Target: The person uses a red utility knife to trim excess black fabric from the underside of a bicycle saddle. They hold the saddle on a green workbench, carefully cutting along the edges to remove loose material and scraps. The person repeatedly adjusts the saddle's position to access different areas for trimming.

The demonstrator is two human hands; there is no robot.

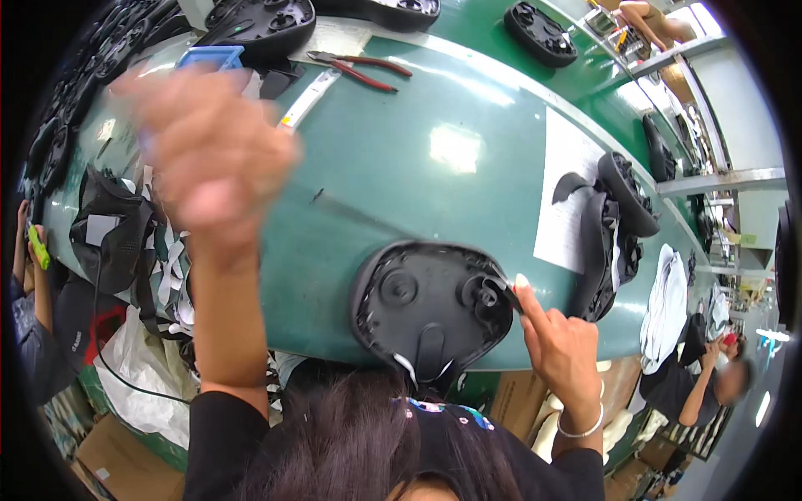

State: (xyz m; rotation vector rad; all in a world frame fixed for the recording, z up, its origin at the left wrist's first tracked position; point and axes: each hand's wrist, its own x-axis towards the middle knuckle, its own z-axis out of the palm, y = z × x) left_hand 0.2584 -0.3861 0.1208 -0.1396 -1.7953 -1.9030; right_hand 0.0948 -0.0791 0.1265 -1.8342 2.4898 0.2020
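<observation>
A rounded black moulded shell [430,305] lies at the table's near edge, its hollow side with two round bosses facing up. My right hand [558,346] is at the shell's right rim, thumb and fingers closed on a short black strip [505,294] beside the right boss. My left hand [213,159] is raised over the left part of the table, well apart from the shell. Motion smears its fingers, so what they hold, if anything, cannot be made out. A blurred dark thin line [359,215] runs across the tabletop toward the shell.
Red-handled pliers [359,68] lie at the far side near a blue tray [209,57]. Black fabric pieces [109,213] are heaped at left. More black shells [606,225] sit on a paper sheet [566,184] at right. Other people work at both sides.
</observation>
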